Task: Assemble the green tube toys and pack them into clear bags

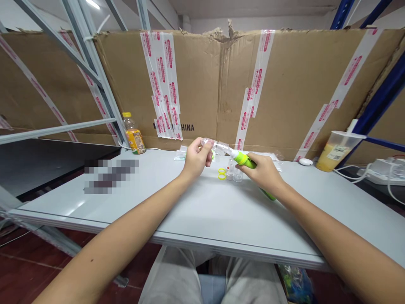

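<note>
My left hand (195,159) is closed on one end of a clear plastic tube-like piece (222,147), held above the table. The other end of the piece meets the white tip of a bright green handheld device (243,159). My right hand (265,169) is wrapped round the device, and some of its green body shows below that hand. Whether the clear piece is fixed to the tip or only touches it, I cannot tell. Beneath the hands, yellow-green rings (222,176) lie beside small clear plastic cups (237,175) on the white table (202,211).
Clear plastic packets (181,153) lie behind the hands. A juice bottle (135,139) stands at the back left. At the right are a round white case (305,162), a drink cup (335,152) and a power strip (381,171). Cardboard (202,84) walls the back edge.
</note>
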A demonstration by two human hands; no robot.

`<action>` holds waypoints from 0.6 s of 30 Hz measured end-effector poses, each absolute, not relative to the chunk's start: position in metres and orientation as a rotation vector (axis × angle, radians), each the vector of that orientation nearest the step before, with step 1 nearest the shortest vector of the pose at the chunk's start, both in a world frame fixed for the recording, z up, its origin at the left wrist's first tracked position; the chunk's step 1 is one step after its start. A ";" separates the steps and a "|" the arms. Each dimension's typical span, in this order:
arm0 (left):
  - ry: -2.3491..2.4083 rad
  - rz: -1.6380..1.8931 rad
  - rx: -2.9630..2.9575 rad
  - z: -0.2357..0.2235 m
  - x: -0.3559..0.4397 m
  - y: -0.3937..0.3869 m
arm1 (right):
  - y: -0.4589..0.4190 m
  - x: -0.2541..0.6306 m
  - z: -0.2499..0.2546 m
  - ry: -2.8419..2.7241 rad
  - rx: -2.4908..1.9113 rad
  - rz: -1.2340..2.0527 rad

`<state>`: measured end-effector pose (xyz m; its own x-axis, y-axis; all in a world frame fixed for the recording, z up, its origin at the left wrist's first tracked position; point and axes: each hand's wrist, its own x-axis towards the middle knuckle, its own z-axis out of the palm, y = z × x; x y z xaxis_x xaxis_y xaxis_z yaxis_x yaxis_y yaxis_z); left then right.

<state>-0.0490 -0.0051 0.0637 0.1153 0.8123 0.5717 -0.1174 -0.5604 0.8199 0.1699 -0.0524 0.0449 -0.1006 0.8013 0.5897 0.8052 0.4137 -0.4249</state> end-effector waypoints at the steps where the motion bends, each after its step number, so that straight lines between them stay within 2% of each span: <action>1: 0.697 1.596 1.599 0.065 -0.050 -0.005 | -0.051 0.171 0.045 -1.865 -1.366 0.009; 6: 0.715 1.636 1.694 0.060 -0.051 -0.005 | -0.044 0.179 0.047 -1.662 -1.386 0.114; 14: 0.886 1.088 2.205 0.017 -0.018 -0.025 | -0.033 0.190 0.047 -1.545 -1.390 0.165; 18: 1.040 0.970 2.325 0.011 -0.009 -0.026 | -0.033 0.189 0.046 -1.555 -1.405 0.158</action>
